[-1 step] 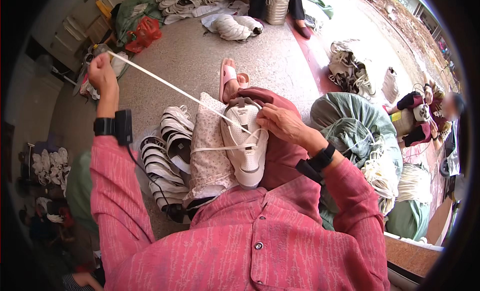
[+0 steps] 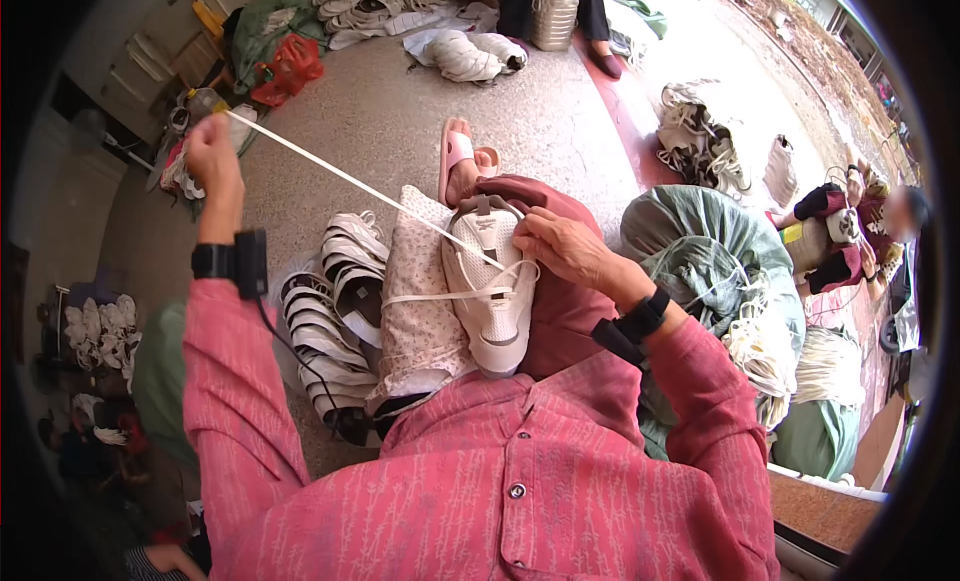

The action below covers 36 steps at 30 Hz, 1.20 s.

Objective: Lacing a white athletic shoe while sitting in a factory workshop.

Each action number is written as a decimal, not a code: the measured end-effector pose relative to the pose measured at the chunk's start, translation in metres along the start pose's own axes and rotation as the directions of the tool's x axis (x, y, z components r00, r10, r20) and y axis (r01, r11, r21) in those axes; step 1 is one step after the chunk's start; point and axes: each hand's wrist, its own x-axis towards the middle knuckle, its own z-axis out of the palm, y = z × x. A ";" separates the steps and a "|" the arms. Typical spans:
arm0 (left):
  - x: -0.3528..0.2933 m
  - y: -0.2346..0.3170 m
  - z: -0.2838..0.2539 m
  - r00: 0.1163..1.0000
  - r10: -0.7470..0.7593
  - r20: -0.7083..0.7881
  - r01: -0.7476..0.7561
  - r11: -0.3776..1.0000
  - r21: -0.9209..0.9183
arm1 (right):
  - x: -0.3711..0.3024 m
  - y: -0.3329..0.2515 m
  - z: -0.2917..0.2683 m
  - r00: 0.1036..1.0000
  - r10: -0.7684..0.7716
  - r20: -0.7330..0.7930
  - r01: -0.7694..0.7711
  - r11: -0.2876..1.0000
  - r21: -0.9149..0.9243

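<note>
**Lacing status: white shoe, mid-pull**

White shoe (image 2: 490,291) sits sole-down on the lap, on a patterned cloth (image 2: 420,311) draped over the maroon-clad knee, toe toward the body. Right hand (image 2: 565,246) is closed over the top of the shoe near the tongue, fingers pinching at the lace point. Left hand (image 2: 212,156) is raised well out to the left, fist closed on the end of a white lace (image 2: 340,176), which runs taut in a straight line from that fist down to the shoe's throat.

Done, as far as visible: lace is anchored in the upper, and one band already crosses the shoe's middle (looks like a loop wrapped round it, can't tell which eyelets it passes through).

Left, by my read: slack not fully taken up, no knot or tidy end visible; eyelet count hidden under the right hand.

Stack of white shoe parts (image 2: 335,321) lies on the floor (image 2: 400,111) just left of the knee; green sack (image 2: 700,251) of white laces near the right elbow
</note>
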 end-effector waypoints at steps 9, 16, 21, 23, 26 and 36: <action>-0.232 0.050 -0.017 0.413 -0.076 0.908 0.230 0.973 -0.024 | -0.011 -0.012 -0.006 0.973 0.214 -0.087 -0.197 0.966 0.169; -0.277 0.084 -0.017 0.266 0.367 0.891 -0.213 0.924 -0.318 | 0.005 -0.021 -0.006 0.991 -0.120 -0.054 0.113 0.986 -0.124; -0.289 0.104 -0.028 -0.317 0.190 0.929 0.422 0.906 -0.042 | 0.019 -0.031 -0.004 0.985 -0.147 0.092 0.168 0.938 -0.303; -0.292 0.113 -0.029 -0.311 0.178 0.934 0.524 0.852 0.013 | 0.021 -0.031 0.000 0.984 -0.103 0.143 0.145 0.933 -0.330; -0.295 0.111 -0.022 -0.329 0.177 0.928 0.468 0.884 -0.003 | 0.025 -0.022 0.009 0.963 -0.248 0.107 0.269 0.914 -0.304; -0.311 0.077 -0.034 -0.320 0.003 0.947 0.867 0.405 0.291 | 0.046 0.012 0.047 0.751 0.625 -0.212 -0.155 0.479 0.864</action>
